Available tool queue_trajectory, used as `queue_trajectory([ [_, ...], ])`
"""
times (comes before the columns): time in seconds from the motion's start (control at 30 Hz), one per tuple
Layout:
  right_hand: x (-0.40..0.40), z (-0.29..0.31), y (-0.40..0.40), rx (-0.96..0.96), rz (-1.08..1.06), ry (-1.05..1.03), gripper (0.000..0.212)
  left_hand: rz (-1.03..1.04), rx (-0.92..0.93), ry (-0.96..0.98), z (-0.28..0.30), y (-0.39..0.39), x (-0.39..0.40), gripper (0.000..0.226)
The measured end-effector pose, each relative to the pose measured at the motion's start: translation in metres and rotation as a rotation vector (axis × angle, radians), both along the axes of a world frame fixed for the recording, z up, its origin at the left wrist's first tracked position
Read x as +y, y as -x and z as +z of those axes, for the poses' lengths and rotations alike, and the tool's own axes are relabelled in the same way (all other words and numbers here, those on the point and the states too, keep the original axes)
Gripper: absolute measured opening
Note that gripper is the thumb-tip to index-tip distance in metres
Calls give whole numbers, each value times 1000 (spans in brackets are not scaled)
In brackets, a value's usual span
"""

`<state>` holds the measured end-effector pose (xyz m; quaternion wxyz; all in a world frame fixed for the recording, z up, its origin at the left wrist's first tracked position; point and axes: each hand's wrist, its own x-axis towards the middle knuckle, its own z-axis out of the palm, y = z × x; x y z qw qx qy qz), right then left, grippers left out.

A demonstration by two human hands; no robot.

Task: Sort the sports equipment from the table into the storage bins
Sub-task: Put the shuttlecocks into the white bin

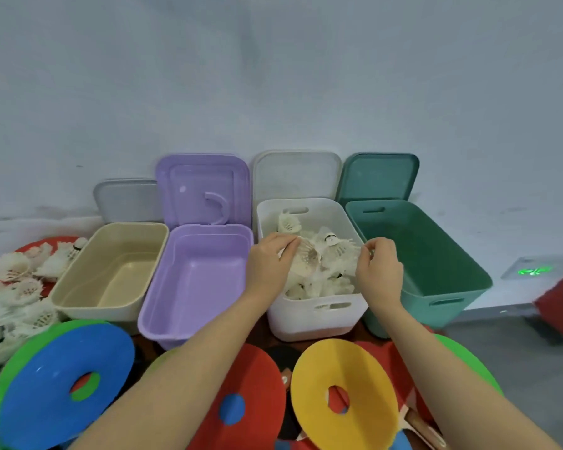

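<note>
Two hands [268, 259] [379, 266] over white bin [309, 319] of shuttlecocks [319, 264]

the four bins look like smooth moulded plastic: the purple bin [194, 284] has a slight gloss, the beige bin [111, 271] a soft sheen, the white bin [316, 316] and the green bin [436, 271] look more matt. the lids [205, 186] leaning behind are the same plastic. the shuttlecocks [322, 254] are feathery and white, rough-edged. the flat rings, such as the blue ring [56, 384] and the yellow ring [345, 371], look matt and smooth. a paddle handle [420, 423] looks like wood.
</note>
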<state>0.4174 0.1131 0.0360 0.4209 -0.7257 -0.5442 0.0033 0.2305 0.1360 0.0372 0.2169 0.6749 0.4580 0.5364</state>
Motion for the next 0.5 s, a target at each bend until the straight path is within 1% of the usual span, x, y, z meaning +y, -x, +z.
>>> queue_trajectory([
  [0.07, 8, -4, -11, -3, -15, 21, 7, -2, -40, 26, -3, -11, 2, 13],
  [0.1, 10, -7, -15, -5, -10, 33, 7, 3, -22, 16, -7, -15, 4, 13],
  [0.17, 16, -16, -22, -22, 44, 74, 7, 1, 101, -16, -20, -22, 10, 14],
  [0.27, 16, -33, -27, -94, 190, 159, 7, -27, 357, -29, -38, -29, 21, 25],
  [0.33, 14, -40, -31, -103, 263, 180, 5, -14, 473, -53, -48, -32, 28, 29],
  [0.43, 11, -41, -32, -162, 407, 182, 28, 20, 600, 19, -56, -35, 36, 27],
  [0.5, 13, -40, -30, -231, 490, 239, 36, 70, 764, 109, -57, -38, 39, 27],
])
